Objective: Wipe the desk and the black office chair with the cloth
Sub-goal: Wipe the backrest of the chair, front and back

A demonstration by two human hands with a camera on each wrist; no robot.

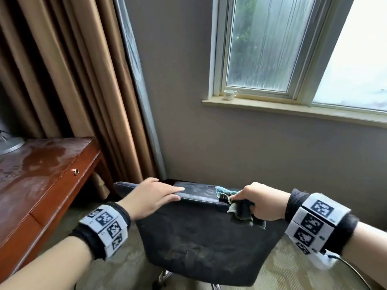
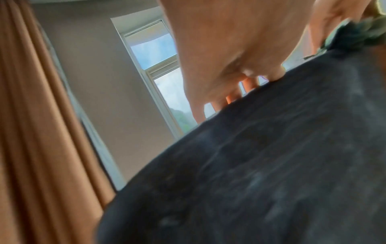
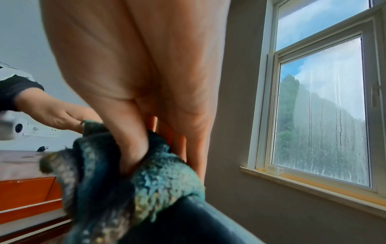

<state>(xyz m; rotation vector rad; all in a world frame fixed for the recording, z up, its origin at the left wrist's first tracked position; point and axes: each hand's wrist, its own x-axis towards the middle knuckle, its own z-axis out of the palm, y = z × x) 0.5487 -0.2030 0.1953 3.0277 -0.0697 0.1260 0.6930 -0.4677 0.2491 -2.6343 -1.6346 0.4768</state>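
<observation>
The black office chair (image 1: 201, 237) stands in front of me, its backrest facing me and dusty. My left hand (image 1: 155, 195) lies flat on the left part of the backrest's top edge, fingers straight. My right hand (image 1: 259, 200) grips a bunched teal-green cloth (image 1: 236, 206) against the top edge's right corner. In the right wrist view the cloth (image 3: 125, 181) is wrapped around my thumb over the black chair (image 3: 198, 222). The left wrist view shows my left hand (image 2: 240, 74) pressing the chair back (image 2: 261, 173). The reddish wooden desk (image 1: 41, 181) stands at the left, its top streaked wet.
Brown curtains (image 1: 62, 70) hang behind the desk. A white cup (image 1: 229, 94) stands on the windowsill (image 1: 293, 110) at the right. A lamp base (image 1: 10, 144) rests on the desk's far corner. A grey wall is beyond the chair; carpet (image 1: 115, 268) lies below.
</observation>
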